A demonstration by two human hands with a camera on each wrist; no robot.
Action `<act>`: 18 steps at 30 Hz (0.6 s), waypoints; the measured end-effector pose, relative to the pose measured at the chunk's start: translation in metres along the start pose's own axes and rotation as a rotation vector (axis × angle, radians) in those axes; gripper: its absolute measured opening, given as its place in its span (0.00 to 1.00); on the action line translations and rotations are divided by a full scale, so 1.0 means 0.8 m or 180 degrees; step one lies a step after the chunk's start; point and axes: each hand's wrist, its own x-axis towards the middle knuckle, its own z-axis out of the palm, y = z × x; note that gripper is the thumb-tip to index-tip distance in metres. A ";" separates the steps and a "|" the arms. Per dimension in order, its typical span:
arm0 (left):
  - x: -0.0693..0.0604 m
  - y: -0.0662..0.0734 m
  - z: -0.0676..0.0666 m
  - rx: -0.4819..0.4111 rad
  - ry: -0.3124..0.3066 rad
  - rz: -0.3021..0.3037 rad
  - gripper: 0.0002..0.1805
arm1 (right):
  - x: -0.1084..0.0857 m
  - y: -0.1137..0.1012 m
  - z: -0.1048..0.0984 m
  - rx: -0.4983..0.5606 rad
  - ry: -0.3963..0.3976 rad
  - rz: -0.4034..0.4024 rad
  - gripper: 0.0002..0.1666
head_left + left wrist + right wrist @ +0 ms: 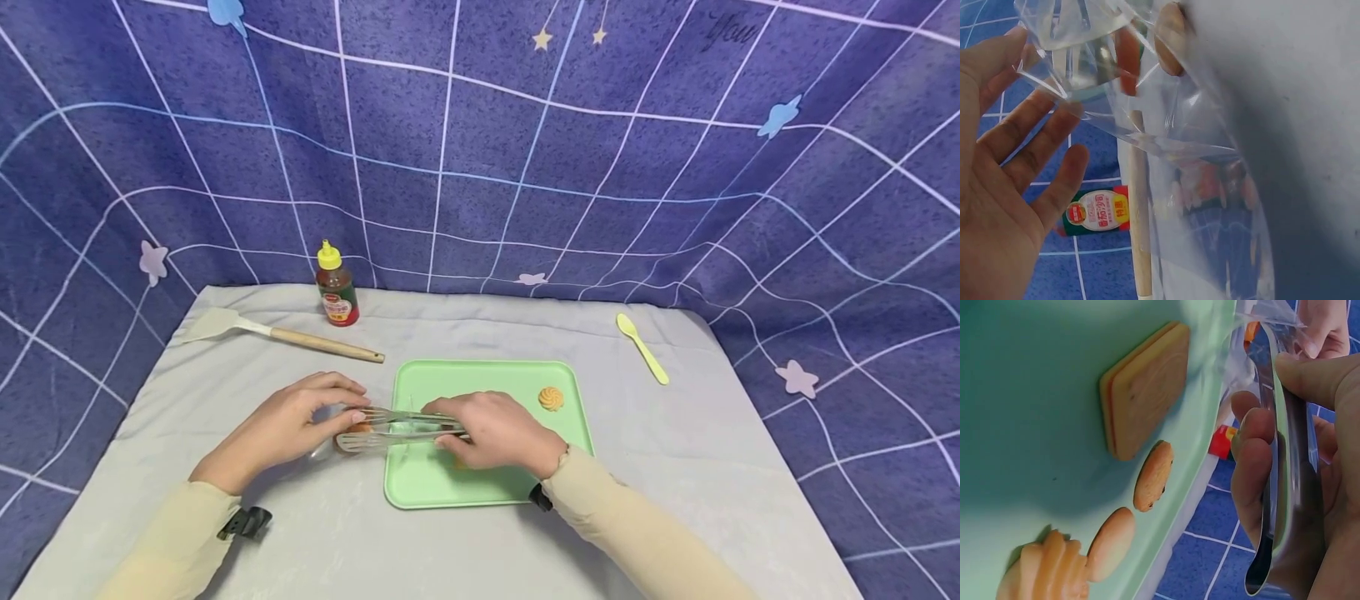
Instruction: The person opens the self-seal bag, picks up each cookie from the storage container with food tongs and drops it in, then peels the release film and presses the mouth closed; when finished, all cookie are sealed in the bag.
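In the head view, the right hand is clamped on metal tongs, which reach left across the green tray and past its left edge. The left hand is just beyond their tips, its thumb and fingers curled. A swirled cookie lies on the tray's far right part. On the worktop, a sauce bottle stands upright far left, a spatula lies nearer, and a yellow spoon lies far right.

In the left wrist view, that hand pinches the edge of a clear bag; an orange-brown piece shows near the tongs' ends, though I cannot tell whether they grip it.

In the right wrist view, a square sandwich cookie and two oval cookies lie on the tray beside the swirled one.
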 end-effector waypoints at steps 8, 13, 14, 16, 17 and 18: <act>0.001 -0.002 0.003 -0.0015 -0.0033 -0.0082 0.11 | -0.009 0.000 -0.003 0.0027 0.0024 0.0053 0.23; 0.001 -0.002 0.002 -0.0060 -0.0083 -0.0147 0.12 | -0.040 0.007 -0.014 -0.0043 0.0138 0.0146 0.24; 0.001 -0.003 0.002 -0.0064 -0.0095 -0.0170 0.12 | -0.048 0.010 -0.016 -0.0060 0.0166 0.0190 0.24; 0.002 -0.003 0.001 -0.0067 -0.0123 -0.0187 0.13 | -0.065 0.018 -0.021 -0.0069 0.0225 0.0282 0.25; 0.003 -0.003 0.001 -0.0071 -0.0132 -0.0182 0.14 | -0.074 0.023 -0.023 -0.0078 0.0261 0.0343 0.26; 0.003 -0.003 0.001 -0.0070 -0.0137 -0.0181 0.14 | -0.083 0.027 -0.025 -0.0068 0.0300 0.0404 0.26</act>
